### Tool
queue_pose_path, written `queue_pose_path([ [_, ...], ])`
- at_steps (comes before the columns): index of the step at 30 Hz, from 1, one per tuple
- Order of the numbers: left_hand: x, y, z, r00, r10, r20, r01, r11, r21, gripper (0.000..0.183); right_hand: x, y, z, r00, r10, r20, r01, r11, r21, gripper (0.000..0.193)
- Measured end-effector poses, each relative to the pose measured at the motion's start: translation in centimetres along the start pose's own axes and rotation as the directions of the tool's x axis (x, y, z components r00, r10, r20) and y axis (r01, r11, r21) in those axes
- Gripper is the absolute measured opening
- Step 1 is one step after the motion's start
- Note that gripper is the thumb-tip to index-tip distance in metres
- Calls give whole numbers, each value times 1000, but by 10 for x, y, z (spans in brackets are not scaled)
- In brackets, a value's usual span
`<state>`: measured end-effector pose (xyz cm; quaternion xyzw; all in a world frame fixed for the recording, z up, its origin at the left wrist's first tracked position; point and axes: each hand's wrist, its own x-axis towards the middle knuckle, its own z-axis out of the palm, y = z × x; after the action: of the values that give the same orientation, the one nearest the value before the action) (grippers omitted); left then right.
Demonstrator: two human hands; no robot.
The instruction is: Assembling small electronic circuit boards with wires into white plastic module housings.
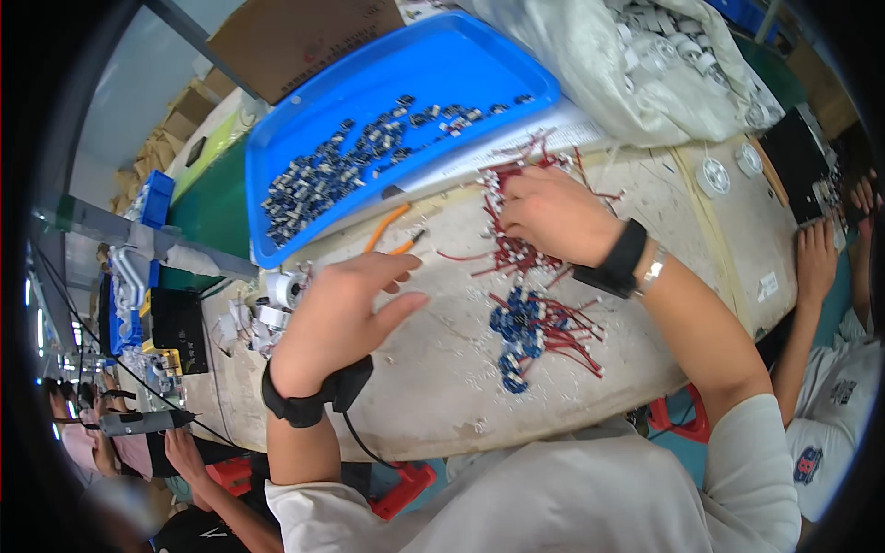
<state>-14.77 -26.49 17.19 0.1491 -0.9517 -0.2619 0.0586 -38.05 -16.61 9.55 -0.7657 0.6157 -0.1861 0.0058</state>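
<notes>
My left hand (346, 309) hovers over the left part of the table, open, thumb and fingers apart with nothing between them. Just beyond its fingers lies an orange-handled hand tool (392, 232), partly covered by the hand. My right hand (551, 214) reaches into a pile of short red wires (516, 258) with white connectors; its fingers curl down, their tips hidden. Nearer to me is a cluster of small blue round circuit boards (521, 327), with red wires (573, 336) spreading to their right. Black bands circle both wrists.
Behind the wires stands a blue tray (406, 60) with many small dark electronic parts. A white sack (636, 101) of white plastic parts is at the back right. White round pieces (713, 175) lie near it. White parts (272, 318) sit left. Co-workers' arms (811, 267) show at both sides.
</notes>
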Motion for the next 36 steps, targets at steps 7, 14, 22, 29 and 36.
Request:
queue_pose_path([
  [7,76,-39,-63,936,-126,-329,148,988,43,21,1,13,-31,958,247,-146,-124,814,567,11],
  [14,181,-125,-29,948,-319,7,281,846,453,22,-19,-8,-65,919,368,-142,-192,732,654,13],
  [22,180,-135,-25,964,-265,-6,236,848,475,20,-61,-16,-62,819,548,-170,-211,563,799,10],
  [29,99,4,-34,988,-96,-121,69,976,-209,15,-79,-56,-70,847,476,-236,-123,607,785,12],
  [36,-6,87,70,998,-25,-51,-24,635,-772,19,-99,-98,-47,803,588,-96,-91,280,956,9],
])
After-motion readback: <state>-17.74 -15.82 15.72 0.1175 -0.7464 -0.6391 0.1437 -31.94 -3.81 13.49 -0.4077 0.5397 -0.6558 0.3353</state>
